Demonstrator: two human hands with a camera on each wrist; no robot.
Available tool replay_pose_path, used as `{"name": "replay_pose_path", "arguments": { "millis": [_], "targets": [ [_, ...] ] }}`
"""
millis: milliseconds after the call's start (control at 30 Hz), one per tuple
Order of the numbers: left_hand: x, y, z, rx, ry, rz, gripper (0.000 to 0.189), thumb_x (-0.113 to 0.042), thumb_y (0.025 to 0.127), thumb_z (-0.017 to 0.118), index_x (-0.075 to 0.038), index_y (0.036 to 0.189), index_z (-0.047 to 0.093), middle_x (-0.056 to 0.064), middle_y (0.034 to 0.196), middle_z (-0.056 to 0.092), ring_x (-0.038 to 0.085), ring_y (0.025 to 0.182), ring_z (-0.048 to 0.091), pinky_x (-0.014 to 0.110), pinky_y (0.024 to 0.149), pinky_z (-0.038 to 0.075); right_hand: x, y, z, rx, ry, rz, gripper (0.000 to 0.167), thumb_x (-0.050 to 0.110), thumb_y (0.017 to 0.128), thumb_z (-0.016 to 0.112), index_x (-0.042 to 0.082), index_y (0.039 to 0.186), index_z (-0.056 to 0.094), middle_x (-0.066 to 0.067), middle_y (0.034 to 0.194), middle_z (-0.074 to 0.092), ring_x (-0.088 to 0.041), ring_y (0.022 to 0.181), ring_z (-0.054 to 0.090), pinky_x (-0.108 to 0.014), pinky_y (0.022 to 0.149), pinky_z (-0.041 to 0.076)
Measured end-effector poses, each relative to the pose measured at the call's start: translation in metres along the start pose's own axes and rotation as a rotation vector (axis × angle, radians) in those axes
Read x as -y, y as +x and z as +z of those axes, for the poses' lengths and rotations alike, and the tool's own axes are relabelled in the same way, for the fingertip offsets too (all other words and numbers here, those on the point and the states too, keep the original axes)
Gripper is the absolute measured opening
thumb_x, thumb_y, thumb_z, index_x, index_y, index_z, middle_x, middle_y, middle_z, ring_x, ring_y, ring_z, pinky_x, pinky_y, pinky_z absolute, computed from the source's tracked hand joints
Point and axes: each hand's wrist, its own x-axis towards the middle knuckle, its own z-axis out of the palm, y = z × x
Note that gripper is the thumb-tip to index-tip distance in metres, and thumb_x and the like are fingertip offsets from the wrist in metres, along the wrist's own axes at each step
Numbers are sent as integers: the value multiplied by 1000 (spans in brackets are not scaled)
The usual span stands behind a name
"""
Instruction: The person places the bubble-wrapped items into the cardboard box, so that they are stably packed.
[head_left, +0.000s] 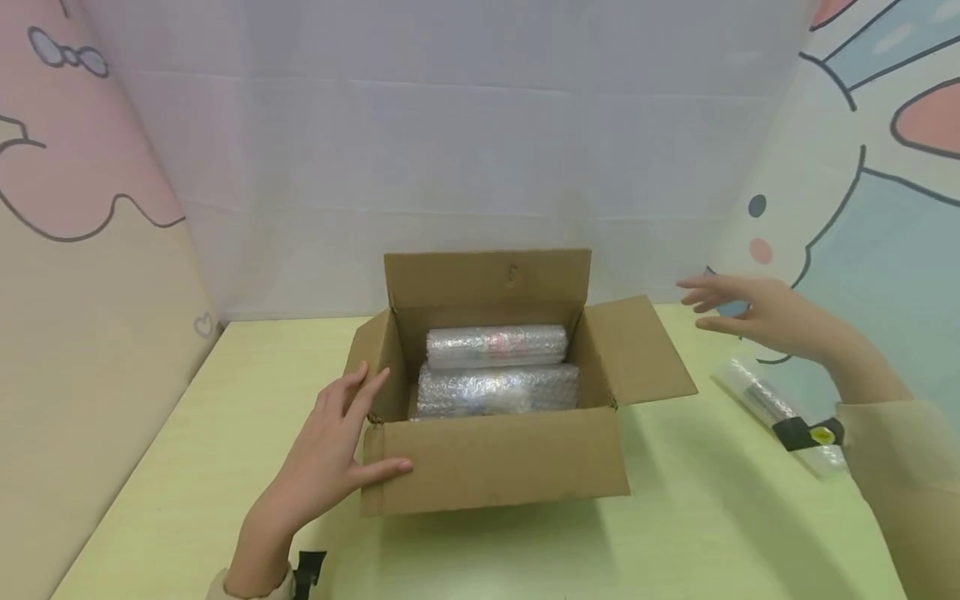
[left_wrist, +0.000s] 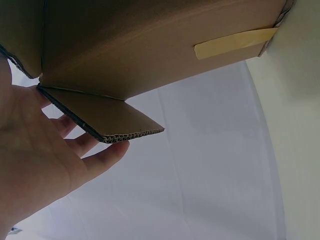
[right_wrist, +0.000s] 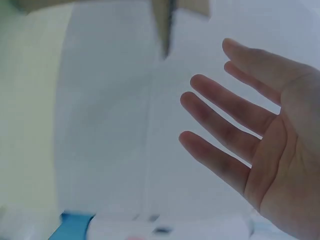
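Observation:
An open cardboard box [head_left: 491, 462] sits on the table in the head view. Inside lie two bubble-wrapped bundles, a rear roll [head_left: 497, 346] with a pinkish patch and a front one [head_left: 498, 390]. My left hand [head_left: 330, 442] rests at the box's front left corner, thumb over the front flap, fingers spread along the left flap. In the left wrist view the fingers pass behind a flap [left_wrist: 100, 112], fingertips at its edge. To the right of the box my right hand [head_left: 757, 312] is raised in the air, fingers loosely extended, holding nothing; the right wrist view shows its spread fingers [right_wrist: 225, 125].
Another bubble-wrapped roll [head_left: 780, 412] lies on the pale table [head_left: 225, 450] at the right, partly behind the right forearm. The box's right flap [head_left: 641, 350] sticks outward. Behind stands a white sheet [head_left: 480, 167], with cartoon-printed walls [head_left: 877, 275] at both sides.

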Motion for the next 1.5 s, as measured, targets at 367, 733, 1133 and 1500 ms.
{"name": "replay_pose_path", "arguments": {
  "millis": [367,733,1133,1500],
  "targets": [
    [2,0,2,-25,7,24,105,-52,69,81,-15,153,28,25,150,31,41,135,34,60,105,38,-115,-72,54,92,1,342,62,26,95,62,-7,141,38,-36,129,53,-40,109,62,-65,86,45],
    [1,-1,0,-30,3,29,104,-51,70,81,-15,152,29,25,151,30,41,135,33,60,104,38,-151,-97,82,231,-44,450,72,26,89,66,-17,136,32,-48,125,43,-63,107,48,-67,82,44],
    [1,-1,0,-24,-2,27,103,-52,71,80,-15,152,29,25,152,29,42,136,33,61,105,37,-157,-107,82,106,55,483,73,39,96,56,-10,144,29,-50,130,39,-66,112,41,-70,81,42],
    [2,-1,2,-28,-5,35,103,-52,71,80,-15,152,29,25,152,29,42,136,33,61,105,37,-98,-65,15,41,158,453,75,39,97,55,11,155,15,-44,146,25,-66,126,28,-79,88,28]
  ]
}}
